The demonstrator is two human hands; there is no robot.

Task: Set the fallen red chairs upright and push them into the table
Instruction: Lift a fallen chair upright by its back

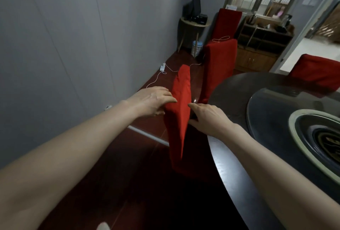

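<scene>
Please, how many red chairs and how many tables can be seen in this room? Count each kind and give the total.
Red fabric-covered chairs: 4 (nearest, next along the table, by the back wall, across the table)
Tables: 2 (large round dark dining table, small round wooden side table in the corner)
Total: 6

Wooden floor [114,183] bears red chairs [179,123], white cable [155,79].
</scene>
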